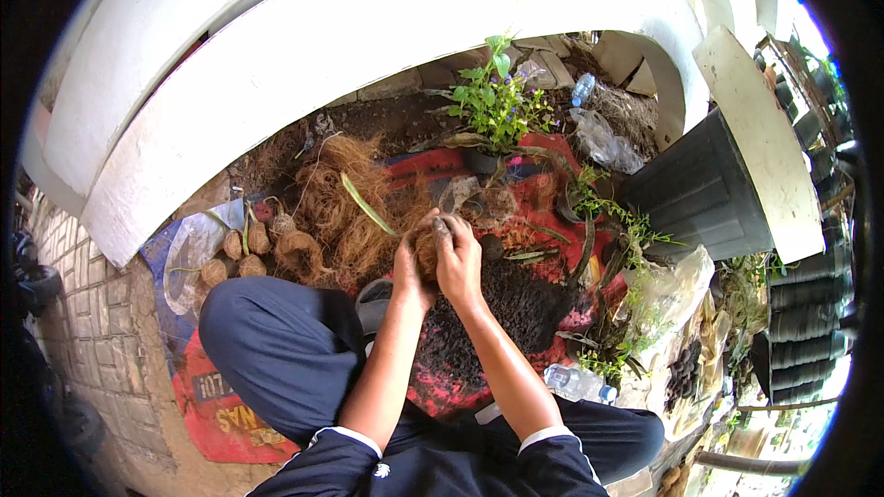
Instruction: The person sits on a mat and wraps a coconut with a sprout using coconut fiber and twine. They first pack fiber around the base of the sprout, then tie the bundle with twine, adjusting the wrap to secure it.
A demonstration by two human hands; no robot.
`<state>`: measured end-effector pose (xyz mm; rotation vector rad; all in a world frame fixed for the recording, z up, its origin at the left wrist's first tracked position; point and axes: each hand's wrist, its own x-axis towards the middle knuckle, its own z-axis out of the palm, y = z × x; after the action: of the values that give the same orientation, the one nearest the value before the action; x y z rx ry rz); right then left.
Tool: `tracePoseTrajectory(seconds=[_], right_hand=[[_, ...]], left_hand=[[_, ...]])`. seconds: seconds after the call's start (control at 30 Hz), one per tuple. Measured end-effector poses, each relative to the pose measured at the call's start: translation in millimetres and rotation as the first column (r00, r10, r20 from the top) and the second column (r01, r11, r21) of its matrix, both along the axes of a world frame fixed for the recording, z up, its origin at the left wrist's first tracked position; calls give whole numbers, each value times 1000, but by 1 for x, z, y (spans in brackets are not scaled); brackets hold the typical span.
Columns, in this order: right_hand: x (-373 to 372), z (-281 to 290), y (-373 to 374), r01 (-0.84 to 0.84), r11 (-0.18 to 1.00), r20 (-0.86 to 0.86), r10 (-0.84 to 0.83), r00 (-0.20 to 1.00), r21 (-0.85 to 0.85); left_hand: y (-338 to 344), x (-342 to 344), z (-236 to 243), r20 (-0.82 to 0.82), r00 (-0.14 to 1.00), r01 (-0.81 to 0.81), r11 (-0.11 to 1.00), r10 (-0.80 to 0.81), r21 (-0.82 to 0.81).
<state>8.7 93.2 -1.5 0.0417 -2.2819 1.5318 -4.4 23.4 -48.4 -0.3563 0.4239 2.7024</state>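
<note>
At the centre, my left hand (412, 262) and my right hand (457, 258) are closed round a brown fibrous ball (426, 248), largely hidden by my fingers. Dark soil (506, 313) lies below them on a red printed sheet (247, 442). A loose heap of coir fibre (345, 198) is to their left, with a pale green leaf (366, 207) over it. Several small brown balls with sprouts (259, 237) lie farther left. A flowering plant (497, 101) in a dark pot stands beyond my hands.
A white curved structure (387, 9) arches behind. At right are a large black planter (695, 189), a white board (755, 129), trailing plants and plastic wrappings (608, 138). A clear bottle (575, 382) lies near my right knee. Brick paving (92, 331) runs along the left.
</note>
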Motion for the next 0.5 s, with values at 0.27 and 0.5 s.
tracePoseTrajectory(seconds=[0.27, 0.5], right_hand=[[2, 5, 20, -220, 862, -258, 365, 895, 457], [3, -16, 0, 78, 986, 34, -74, 997, -145]], left_hand=[[-10, 11, -7, 14, 995, 90, 979, -94, 183], [6, 4, 16, -57, 984, -176, 910, 167, -376]])
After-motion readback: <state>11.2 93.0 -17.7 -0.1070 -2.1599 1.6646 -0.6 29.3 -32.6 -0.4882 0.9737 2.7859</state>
